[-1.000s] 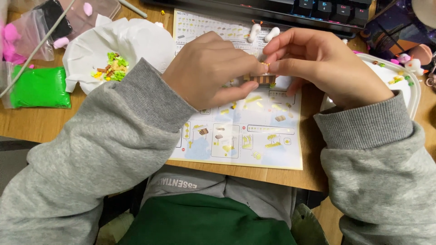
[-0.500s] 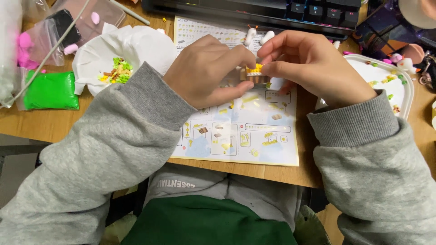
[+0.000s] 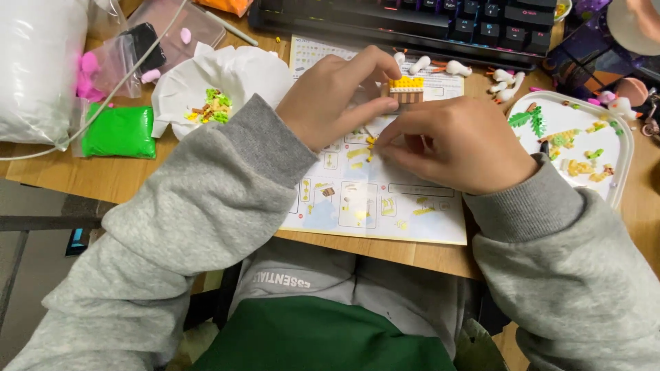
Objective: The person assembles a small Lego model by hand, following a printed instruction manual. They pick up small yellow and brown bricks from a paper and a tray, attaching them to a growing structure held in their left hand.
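Brick model [image 3: 405,89], a small yellow-topped, brown-based block build, sits at about 12 o'clock over the instruction sheet [image 3: 375,199], pinched between thumb and forefinger of the left hand [image 3: 337,99]. Going from 9 o'clock across: a white plastic bag [image 3: 38,69] fills the far left edge of the desk [image 3: 110,180], with a green packet [image 3: 118,132] just beside it and a clear bag with pink pieces [image 3: 103,65] behind. Next comes a crumpled white paper dish [image 3: 220,82] holding loose green and yellow bits, touching the left sleeve [image 3: 206,206]. The sheet lies in the middle, its lower edge close to the desk's near edge at 6 o'clock; bare wood shows only in a narrow strip there and at 8 o'clock. At 3 o'clock of the model, the right hand [image 3: 457,144] rests on the sheet, fingers [image 3: 395,134] curled and pressed together on tiny yellow pieces; whether they grip one I cannot tell. A dark keyboard [image 3: 412,20] closes off 12 o'clock, small white duck-like figures [image 3: 457,67] lined along its front. At 2 o'clock a white tray [image 3: 619,178] with green and yellow parts nearly reaches the right edge, just beside the right wrist, so open room is tight on every side
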